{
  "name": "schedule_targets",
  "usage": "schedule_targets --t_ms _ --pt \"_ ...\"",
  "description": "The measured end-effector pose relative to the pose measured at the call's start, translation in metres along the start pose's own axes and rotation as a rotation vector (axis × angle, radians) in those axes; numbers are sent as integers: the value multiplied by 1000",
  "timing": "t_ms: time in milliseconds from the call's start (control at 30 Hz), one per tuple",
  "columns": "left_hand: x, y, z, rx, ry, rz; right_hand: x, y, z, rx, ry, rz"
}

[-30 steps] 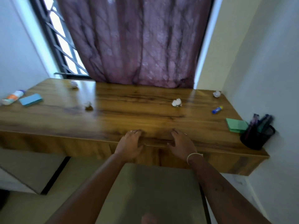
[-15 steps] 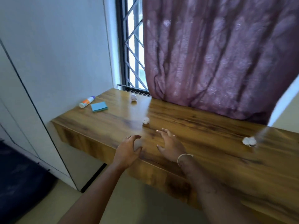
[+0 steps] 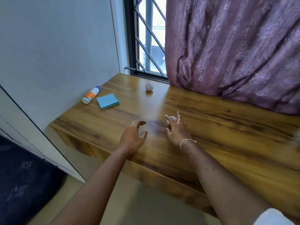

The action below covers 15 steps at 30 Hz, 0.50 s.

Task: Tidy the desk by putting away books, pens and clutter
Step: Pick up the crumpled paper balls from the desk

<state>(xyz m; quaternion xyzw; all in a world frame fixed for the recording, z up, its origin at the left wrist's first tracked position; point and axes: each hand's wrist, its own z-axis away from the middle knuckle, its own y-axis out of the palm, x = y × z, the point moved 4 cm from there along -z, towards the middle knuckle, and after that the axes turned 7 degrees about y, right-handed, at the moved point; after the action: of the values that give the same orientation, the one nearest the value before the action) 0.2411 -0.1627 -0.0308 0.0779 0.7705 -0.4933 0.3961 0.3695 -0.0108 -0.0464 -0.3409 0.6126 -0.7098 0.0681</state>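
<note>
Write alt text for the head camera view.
A person's right hand, fingers spread, reaches for a crumpled paper ball on a wooden desk, with the left hand open beside it. Farther back lie a blue sticky-note pad, a white bottle with an orange label and a second paper ball, near a barred window and mauve curtain.

Window [image 3: 151, 46] daylight, desk [image 3: 211, 127] glare, motion blur

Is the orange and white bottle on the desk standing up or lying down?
Lying down: the bottle rests on its side on the desk, beside the blue notepad.
</note>
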Motion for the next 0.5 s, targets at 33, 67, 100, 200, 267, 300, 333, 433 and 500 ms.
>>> schedule_targets --t_ms 33,67,100,200,267,300,333,433,500 --pt "0 1 -5 10 10 12 0 2 -3 4 11 13" --pt "0 2 -9 19 20 27 -1 4 -6 3 15 22" --pt "0 4 -13 25 26 38 -1 6 -8 2 10 35" --pt "0 10 -26 12 12 61 -1 9 -13 -24 -11 71" --pt "0 15 -36 2 2 68 0 10 -18 -39 -29 67" --pt "-1 17 -41 4 1 71 1 10 -22 -53 -40 48" --pt "-1 18 -49 8 4 73 2 8 -28 -71 -50 19" --pt "-2 19 -77 3 14 73 4 1 -50 -132 -64 -65" --pt "1 19 -99 -14 14 67 6 -3 -67 -181 -60 -99"
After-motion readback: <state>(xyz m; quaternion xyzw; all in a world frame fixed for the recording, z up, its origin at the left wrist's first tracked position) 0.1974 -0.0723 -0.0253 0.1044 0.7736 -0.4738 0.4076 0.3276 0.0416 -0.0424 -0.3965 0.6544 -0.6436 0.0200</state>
